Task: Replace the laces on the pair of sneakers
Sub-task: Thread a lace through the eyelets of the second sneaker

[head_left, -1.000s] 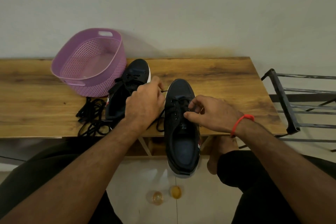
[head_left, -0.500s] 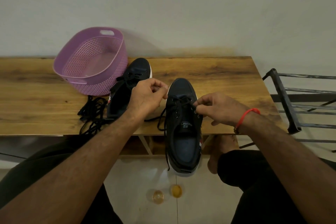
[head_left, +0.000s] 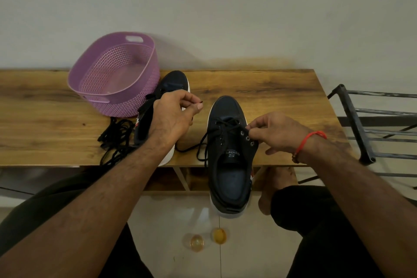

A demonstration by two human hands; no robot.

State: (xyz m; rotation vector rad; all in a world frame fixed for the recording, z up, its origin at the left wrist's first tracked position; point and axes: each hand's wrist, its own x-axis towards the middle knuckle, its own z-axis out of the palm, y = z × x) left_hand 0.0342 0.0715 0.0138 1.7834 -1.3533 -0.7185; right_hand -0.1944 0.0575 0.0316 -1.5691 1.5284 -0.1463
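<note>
The right hand pinches the lace at the eyelets of the near sneaker, which overhangs the table edge, while the left hand pinches its tip; a hard tug could tip the sneaker off.

Bare wood right of the sneaker.

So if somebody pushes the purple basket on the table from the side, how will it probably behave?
The purple basket looks like thin plastic with perforated walls, and nothing shows inside it, so it is probably light and would slide easily on the smooth wooden table. It already sits tilted, near side against the dark sneaker, so a push may rock or tip it.
</note>
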